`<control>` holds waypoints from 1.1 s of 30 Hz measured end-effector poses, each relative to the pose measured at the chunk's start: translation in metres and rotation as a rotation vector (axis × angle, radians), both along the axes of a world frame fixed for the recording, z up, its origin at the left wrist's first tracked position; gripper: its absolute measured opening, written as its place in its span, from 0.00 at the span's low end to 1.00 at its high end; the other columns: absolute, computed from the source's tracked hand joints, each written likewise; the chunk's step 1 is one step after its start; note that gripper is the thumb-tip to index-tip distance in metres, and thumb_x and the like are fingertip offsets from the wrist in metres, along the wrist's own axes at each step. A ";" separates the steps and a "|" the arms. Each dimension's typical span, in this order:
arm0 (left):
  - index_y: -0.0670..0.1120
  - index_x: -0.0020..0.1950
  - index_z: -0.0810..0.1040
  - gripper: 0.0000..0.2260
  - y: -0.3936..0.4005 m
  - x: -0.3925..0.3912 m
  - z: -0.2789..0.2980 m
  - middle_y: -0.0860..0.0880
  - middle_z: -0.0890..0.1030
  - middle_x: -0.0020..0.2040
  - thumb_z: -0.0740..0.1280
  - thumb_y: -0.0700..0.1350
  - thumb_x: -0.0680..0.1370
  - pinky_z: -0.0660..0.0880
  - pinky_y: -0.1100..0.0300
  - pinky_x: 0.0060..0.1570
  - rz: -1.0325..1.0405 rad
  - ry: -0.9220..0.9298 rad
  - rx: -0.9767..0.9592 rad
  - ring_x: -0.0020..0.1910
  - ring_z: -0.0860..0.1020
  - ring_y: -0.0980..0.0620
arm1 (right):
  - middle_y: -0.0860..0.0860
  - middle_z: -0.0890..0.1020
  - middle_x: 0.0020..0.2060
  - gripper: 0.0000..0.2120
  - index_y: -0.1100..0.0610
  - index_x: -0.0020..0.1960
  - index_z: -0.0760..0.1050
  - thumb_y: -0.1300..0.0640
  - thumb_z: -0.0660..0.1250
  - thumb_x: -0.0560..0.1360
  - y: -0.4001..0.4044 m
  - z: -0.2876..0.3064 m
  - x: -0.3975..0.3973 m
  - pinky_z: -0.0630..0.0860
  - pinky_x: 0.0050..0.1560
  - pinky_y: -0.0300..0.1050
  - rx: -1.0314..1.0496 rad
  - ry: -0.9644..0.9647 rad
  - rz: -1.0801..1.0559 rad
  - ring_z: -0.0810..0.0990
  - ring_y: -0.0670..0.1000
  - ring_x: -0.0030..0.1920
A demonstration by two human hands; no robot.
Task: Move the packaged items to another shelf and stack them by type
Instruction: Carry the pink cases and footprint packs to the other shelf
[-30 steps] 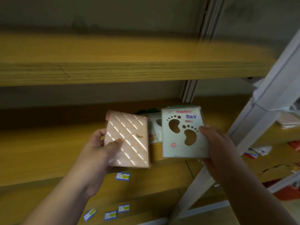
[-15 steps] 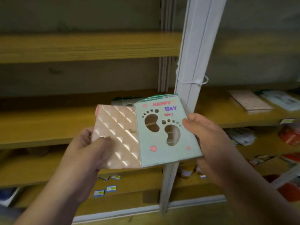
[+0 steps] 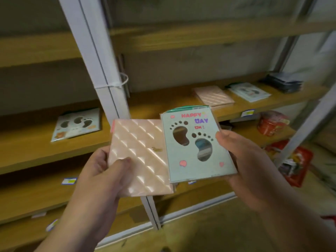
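Head view, as I read it: my left hand (image 3: 101, 171) grips a pink quilted packet (image 3: 140, 157), thumb pressed on its lower front face. My right hand (image 3: 241, 160) grips a pale footprint packet (image 3: 196, 144) printed "HAPPY DAY OK!", thumb on its right edge. Both packets are held in the air in front of a white shelf upright (image 3: 101, 70), the footprint packet overlapping the pink one's right edge. On the wooden shelf (image 3: 163, 106) to the right of the upright lie a pink stack (image 3: 213, 98), a footprint stack (image 3: 249, 91) beside it and a dark stack (image 3: 281, 82) farther right. Left of the upright, another footprint packet (image 3: 76, 126) lies on the shelf. Red packaging (image 3: 272, 122) sits lower right, blurred
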State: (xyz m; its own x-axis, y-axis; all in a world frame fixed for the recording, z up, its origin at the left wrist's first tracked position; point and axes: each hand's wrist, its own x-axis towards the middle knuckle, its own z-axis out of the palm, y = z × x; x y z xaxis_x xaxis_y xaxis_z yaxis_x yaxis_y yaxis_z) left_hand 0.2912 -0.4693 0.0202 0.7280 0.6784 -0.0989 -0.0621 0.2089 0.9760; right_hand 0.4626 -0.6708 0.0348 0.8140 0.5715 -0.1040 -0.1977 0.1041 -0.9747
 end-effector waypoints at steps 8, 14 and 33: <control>0.49 0.61 0.76 0.12 -0.039 0.115 -0.007 0.47 0.87 0.48 0.68 0.40 0.78 0.82 0.52 0.31 -0.134 0.049 -0.108 0.43 0.87 0.45 | 0.61 0.86 0.55 0.17 0.55 0.60 0.81 0.48 0.69 0.75 -0.056 -0.016 0.077 0.79 0.57 0.65 0.106 0.147 -0.177 0.85 0.64 0.55; 0.56 0.60 0.76 0.14 -0.049 0.217 -0.016 0.49 0.88 0.49 0.70 0.43 0.77 0.82 0.53 0.37 -0.183 0.052 -0.168 0.45 0.87 0.47 | 0.60 0.86 0.53 0.12 0.53 0.51 0.86 0.49 0.68 0.75 -0.078 -0.006 0.152 0.84 0.40 0.47 0.101 0.156 -0.241 0.87 0.59 0.52; 0.63 0.51 0.77 0.14 -0.019 0.439 -0.024 0.60 0.81 0.51 0.71 0.42 0.77 0.75 0.60 0.45 -0.045 0.231 0.510 0.51 0.80 0.56 | 0.42 0.87 0.45 0.11 0.58 0.62 0.77 0.59 0.62 0.82 -0.070 -0.026 0.328 0.83 0.44 0.38 0.100 0.145 -0.236 0.85 0.40 0.46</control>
State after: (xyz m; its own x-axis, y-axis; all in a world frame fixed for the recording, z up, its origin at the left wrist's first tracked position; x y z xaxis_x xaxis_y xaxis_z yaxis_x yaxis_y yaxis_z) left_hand 0.7298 -0.4886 -0.0034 0.7559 0.6506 0.0727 0.1637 -0.2953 0.9413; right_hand 0.7908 -0.7413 0.0090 0.9065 0.3812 -0.1817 -0.2931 0.2580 -0.9206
